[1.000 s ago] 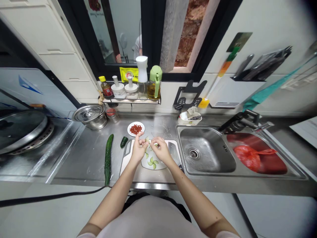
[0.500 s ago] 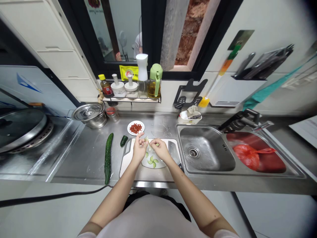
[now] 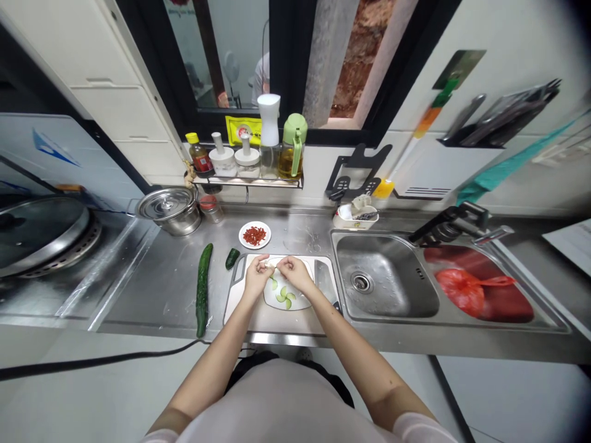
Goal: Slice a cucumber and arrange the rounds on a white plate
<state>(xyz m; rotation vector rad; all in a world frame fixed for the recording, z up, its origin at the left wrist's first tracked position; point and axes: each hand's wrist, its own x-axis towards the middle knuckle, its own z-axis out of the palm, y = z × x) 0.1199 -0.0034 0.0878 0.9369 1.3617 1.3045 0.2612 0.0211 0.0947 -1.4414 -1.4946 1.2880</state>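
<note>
Left hand [image 3: 255,280] and right hand [image 3: 296,275] meet, fingers of both pinching one pale piece [image 3: 272,264] over one plate [image 3: 299,304] holding roughly five slices [image 3: 282,293]. One whole cucumber [image 3: 202,289] lies left, with bare table [image 3: 152,292] beyond.

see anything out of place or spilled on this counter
Nothing spilled or broken. A red bag lies in the right sink basin, and a whole cucumber and a cut end sit on the bare counter, off the cutting board. The left hand and right hand pinch a small pale piece above the plate.
</note>
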